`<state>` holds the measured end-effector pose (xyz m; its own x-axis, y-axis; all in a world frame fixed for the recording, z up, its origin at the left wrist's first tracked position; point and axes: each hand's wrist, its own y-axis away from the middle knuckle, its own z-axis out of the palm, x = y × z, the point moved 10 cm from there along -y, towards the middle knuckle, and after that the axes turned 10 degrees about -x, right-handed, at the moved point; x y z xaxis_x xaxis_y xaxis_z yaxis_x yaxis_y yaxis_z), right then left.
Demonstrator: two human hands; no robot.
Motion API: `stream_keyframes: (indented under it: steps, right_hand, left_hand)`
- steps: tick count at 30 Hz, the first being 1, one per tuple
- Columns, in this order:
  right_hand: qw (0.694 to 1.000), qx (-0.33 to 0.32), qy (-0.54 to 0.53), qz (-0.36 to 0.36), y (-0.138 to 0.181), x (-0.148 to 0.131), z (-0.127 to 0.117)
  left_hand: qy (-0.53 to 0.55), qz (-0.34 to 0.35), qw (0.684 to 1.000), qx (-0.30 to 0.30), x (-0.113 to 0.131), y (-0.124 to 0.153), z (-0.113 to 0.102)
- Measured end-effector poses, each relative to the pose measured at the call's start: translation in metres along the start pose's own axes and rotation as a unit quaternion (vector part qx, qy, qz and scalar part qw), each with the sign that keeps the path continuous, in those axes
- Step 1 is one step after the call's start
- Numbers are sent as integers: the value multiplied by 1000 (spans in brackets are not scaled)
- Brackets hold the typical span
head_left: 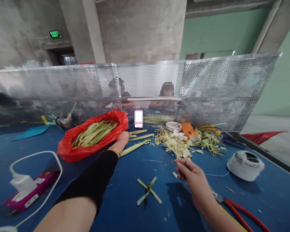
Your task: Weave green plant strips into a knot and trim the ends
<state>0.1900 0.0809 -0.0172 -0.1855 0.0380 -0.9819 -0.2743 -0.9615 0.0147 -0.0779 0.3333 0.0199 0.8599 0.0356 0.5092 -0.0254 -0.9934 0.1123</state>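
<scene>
My left hand (122, 140) is at the right end of a red plastic bag (82, 156), beside a few loose green leaf strips (135, 148). Its fingers are hidden behind the back of the hand. Inside the bag lie many long green-yellow leaf strips (94, 133). My right hand (189, 172) is raised over the table, thumb and fingertips pinched together. A tiny pale tip shows at the fingers, too small to name. Between my forearms lies a small cross-shaped piece of woven leaf strips (149, 190) with a dark green centre.
Leaf scraps (171, 141) are heaped at the back, with a tape roll (173, 126). Right are a white thread spool (246, 165) and red-handled pliers (234, 209). Left is a purple power strip (31, 193). A phone (138, 118) stands before a perforated metal screen (207, 83); people sit behind.
</scene>
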Motion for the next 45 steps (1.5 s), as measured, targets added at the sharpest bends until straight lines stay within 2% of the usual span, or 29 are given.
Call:
stream_keyframes:
  steps: [3,7,10,13,18,21,24,30,34,39,45]
  right_hand:
    - [1000,-2,1,1,1,0,0]
    - [1000,-14,3,0,1,-1,3]
    - [1000,-13,2,-1,0,-2,2]
    - [1000,-9,-1,-10,-1,-5,0]
    - [1000,-5,0,-12,-3,-5,-2]
    - [999,-21,10,-23,-5,-6,0]
    - [999,-35,20,-37,-4,-8,3]
    - [999,-10,22,-41,-1,-11,-3]
    - [999,4,3,-40,0,-7,-5]
    - [999,-27,-24,-24,0,2,4]
    - [994,79,-64,-41,2,0,-22]
  left_hand:
    - [46,30,999,0,6,4,-1]
    - [141,116,983,-29,38,20,1]
    - [235,168,954,-80,69,37,6]
    - [311,189,919,-152,95,57,11]
    - [368,188,877,-245,119,91,17]
    - [363,193,865,-288,129,115,30]
    - [358,203,866,-286,134,139,47]
    - [320,255,871,-272,135,185,88]
    - [303,276,873,-265,125,189,100]
    - [302,290,866,-274,120,187,103]
    - [242,309,865,-312,123,200,115]
